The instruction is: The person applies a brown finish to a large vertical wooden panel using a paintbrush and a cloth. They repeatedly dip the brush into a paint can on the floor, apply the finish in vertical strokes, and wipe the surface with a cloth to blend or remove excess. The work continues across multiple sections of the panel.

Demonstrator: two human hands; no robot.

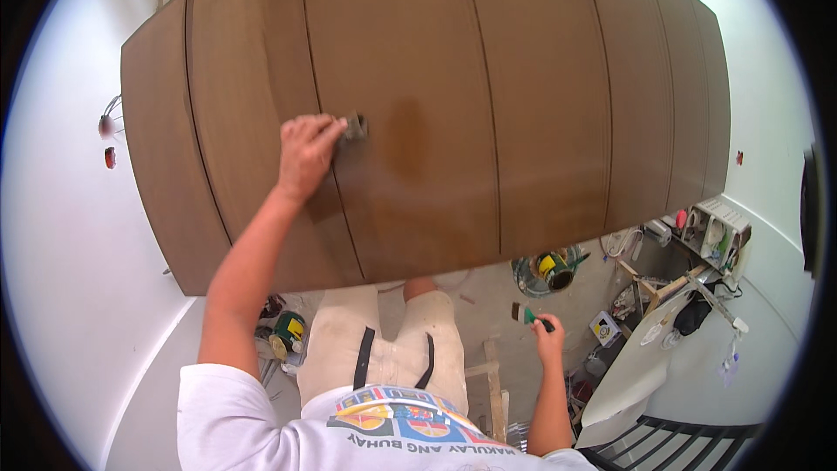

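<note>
A large brown panel (549, 105) with dark grooves running across it lies before me. My left hand (307, 153) reaches over its left-middle part, fingers closed on a small grey folded pad (356, 128) pressed to the surface beside a groove; whether it is cloth or abrasive I cannot tell. Right of the pad a darker, wet-looking patch (408, 139) shows on the panel. Low at the right, away from the panel, my right hand (547, 331) is closed round a paintbrush (532, 316) with a green and black handle, its brown bristles toward the left.
Below the panel's near edge, an open green and yellow can (555, 270) stands on the floor. Another such can (288, 333) is by my left leg. Tools and a white crate (722, 231) clutter the right. A wooden frame (495, 392) and black railing (671, 440) are close by.
</note>
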